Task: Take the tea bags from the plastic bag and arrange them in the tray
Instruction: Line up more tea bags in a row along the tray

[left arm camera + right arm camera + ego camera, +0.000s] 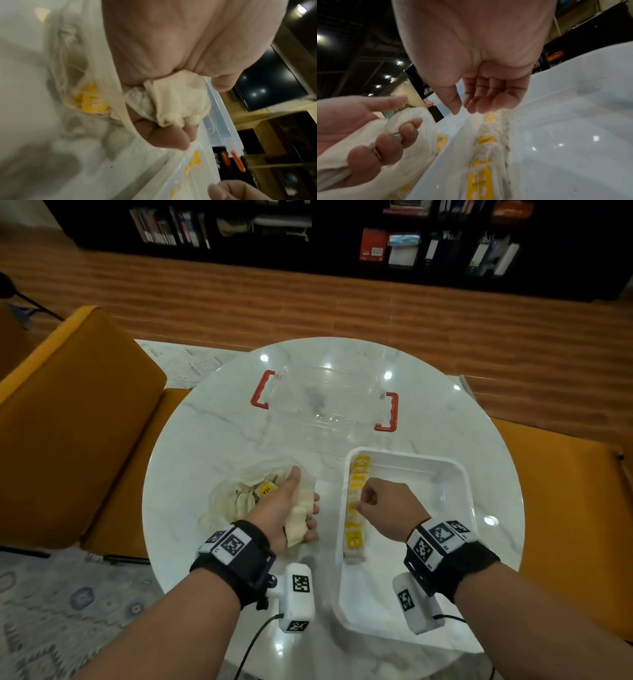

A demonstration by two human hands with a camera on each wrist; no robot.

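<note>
One row of tea bags (354, 508) lines the tray's (455, 474) left wall; more remain in the bag (222, 501) — left hand (291, 508) clasps several, right hand (383, 505) hovers loosely curled, empty.

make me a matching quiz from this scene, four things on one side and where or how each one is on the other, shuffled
Things:
1. left hand
2. right hand
3. clear box
4. plastic bag

States:
A. far side of the table, red handles
B. grips a bunch of tea bags
C. over the row in the white tray, holding nothing
D. left of the tray, tea bags inside

Pairs: 1-B, 2-C, 3-A, 4-D
</note>
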